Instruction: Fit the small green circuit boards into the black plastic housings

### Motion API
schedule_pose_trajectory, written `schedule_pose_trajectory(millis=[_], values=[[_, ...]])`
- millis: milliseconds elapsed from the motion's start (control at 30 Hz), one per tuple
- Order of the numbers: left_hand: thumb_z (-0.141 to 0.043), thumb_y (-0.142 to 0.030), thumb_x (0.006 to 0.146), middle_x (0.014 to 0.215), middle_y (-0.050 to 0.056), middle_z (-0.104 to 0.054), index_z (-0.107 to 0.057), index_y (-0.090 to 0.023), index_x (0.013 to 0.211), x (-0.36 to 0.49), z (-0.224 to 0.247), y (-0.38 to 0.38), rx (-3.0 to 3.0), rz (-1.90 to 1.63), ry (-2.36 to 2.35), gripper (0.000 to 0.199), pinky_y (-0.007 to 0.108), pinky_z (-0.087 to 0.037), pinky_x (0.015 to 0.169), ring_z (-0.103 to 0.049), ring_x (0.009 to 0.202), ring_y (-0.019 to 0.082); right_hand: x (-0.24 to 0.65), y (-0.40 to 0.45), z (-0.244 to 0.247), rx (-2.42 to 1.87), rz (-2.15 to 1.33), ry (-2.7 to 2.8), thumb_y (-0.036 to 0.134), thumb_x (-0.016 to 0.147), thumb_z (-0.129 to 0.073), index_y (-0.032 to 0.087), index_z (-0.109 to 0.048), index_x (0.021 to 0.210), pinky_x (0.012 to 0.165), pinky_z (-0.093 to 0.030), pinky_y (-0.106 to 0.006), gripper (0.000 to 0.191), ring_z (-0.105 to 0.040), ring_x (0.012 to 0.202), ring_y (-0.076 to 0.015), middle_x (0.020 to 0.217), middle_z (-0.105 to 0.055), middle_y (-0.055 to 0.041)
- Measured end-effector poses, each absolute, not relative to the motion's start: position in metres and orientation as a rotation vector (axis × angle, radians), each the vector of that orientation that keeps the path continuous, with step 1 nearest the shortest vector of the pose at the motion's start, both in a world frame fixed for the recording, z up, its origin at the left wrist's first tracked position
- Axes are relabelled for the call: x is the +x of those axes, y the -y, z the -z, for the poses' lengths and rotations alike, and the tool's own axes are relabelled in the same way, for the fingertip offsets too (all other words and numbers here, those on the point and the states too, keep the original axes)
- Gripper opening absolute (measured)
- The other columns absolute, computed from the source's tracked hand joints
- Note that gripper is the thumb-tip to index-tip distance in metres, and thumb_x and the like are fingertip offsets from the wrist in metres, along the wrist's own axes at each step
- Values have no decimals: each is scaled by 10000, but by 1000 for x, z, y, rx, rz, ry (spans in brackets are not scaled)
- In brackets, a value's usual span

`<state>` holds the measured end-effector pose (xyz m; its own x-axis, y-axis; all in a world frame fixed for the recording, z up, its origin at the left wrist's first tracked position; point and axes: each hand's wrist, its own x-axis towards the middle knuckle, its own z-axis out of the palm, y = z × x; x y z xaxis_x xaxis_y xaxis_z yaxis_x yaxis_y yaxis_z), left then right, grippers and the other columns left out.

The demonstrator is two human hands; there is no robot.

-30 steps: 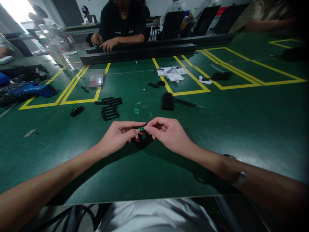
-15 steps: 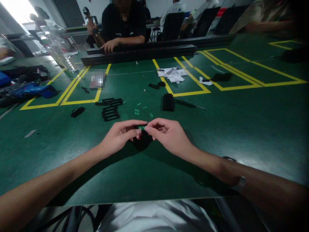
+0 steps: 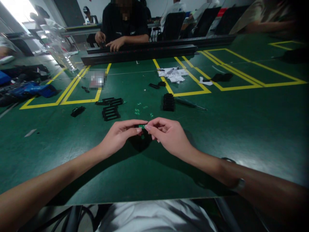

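Between the fingertips of both hands is a small green circuit board, with something dark behind it that the fingers mostly hide. My left hand grips it from the left, thumb in front and index finger along the top. From the right, my right hand pinches its other end. Several loose green boards lie on the table just beyond the hands. Black slotted frames lie to their left, and a stack of black parts stands to their right.
A screwdriver lies right of the stack. Farther back are crumpled paper, a long black rail, and a plastic bottle. A person in black sits across the table. Blue tools lie at left.
My hands stay together around the board, with only slight finger shifts. Across the table, the other person's raised hand has come down beside the other hand.
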<state>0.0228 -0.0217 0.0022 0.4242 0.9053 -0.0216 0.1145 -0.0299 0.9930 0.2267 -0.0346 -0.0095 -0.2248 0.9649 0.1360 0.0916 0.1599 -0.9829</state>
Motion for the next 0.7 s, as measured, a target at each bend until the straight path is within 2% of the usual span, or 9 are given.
schedule_pose_trajectory(millis=[233,467,700], values=[[-698,-261,879,1021,58,-777,-744,-213,1184,24,-2,22,1449,-838,-938,313,310,-510,895,-694,942,196,227,35,8,-1074,-1191,1518,348,904,-675,163,-709,895,494,-432,-230,188,-570,572,-105,731,-675,-16],[-620,-286,943,927,45,-768,-751,-218,1182,23,1,24,1498,-875,-949,281,279,-485,853,-673,888,174,226,34,8,-1070,-1212,1517,351,896,-689,163,-700,880,495,-419,-227,189,-555,571,-101,722,-666,-11],[-665,-306,917,904,58,-763,-748,-193,1184,23,0,23,1509,-862,-932,301,291,-497,809,-673,838,178,226,34,8,-1053,-1219,1521,359,898,-677,160,-697,875,489,-413,-225,201,-553,573,-103,709,-655,-9]])
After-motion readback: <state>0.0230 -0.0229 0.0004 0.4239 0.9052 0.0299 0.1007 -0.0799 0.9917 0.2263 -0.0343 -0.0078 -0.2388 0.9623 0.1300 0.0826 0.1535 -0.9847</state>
